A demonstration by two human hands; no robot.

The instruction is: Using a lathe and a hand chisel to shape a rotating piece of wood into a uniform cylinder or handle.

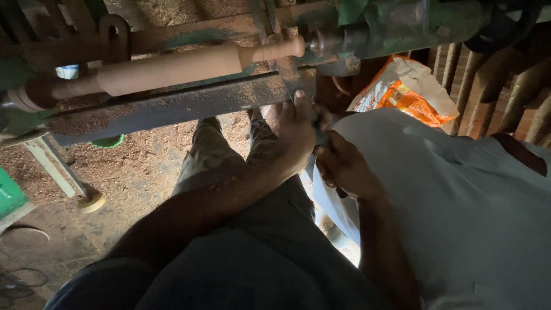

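A pale turned wooden rolling pin (172,68) is mounted lengthwise in a green lathe (402,26), above a dark metal tool rest bar (172,106) dusted with sawdust. My left hand (295,135) reaches up to the right end of that bar, with the fingers resting against its edge. My right hand (344,166) sits just beside it and is closed around a dark slim object (319,135), whose kind I cannot make out. Both forearms stretch forward over my lap.
Sawdust covers the floor (132,172). A white and orange plastic bag (407,89) lies at the right, near a row of turned wooden pieces (516,86). A white cloth (459,195) lies over my right side. A green box (10,195) stands at the left edge.
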